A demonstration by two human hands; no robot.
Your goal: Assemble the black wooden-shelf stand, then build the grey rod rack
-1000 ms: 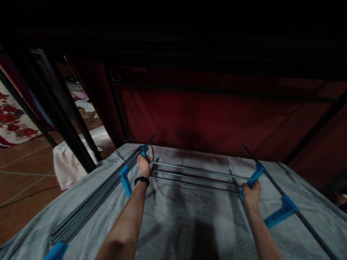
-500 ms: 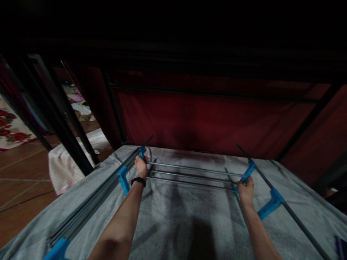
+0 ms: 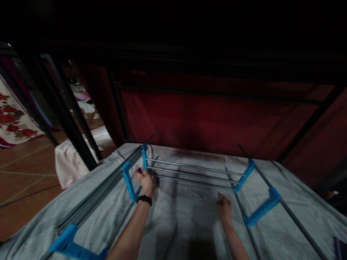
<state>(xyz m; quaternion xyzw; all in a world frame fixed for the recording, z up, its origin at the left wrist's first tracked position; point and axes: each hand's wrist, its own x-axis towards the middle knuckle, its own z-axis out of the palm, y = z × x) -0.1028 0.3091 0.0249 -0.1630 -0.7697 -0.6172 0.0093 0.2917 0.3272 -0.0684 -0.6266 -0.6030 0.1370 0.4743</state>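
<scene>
A rack of grey metal rods (image 3: 189, 173) joined by blue plastic connectors (image 3: 244, 177) lies on a grey cloth (image 3: 179, 220). My left hand (image 3: 145, 180), with a black band at the wrist, is curled beside a blue connector (image 3: 128, 180) on the rack's left side, over a thin grey rod (image 3: 121, 220). In the dim light I cannot tell whether it grips that rod. My right hand (image 3: 223, 206) rests loosely curled on the cloth, a little in front and left of the right-side connectors, touching none of them.
A dark red fabric wall (image 3: 206, 119) closes off the back, with black frame bars (image 3: 65, 119) at the left. Beyond them are a tiled floor (image 3: 24, 177), a striped cloth (image 3: 67, 162) and a floral fabric (image 3: 13, 122). Overhead it is dark.
Both hands have let go of the rack's far corners and drawn back towards me. The left side frame now stands a little higher, with more of its blue connectors showing.
</scene>
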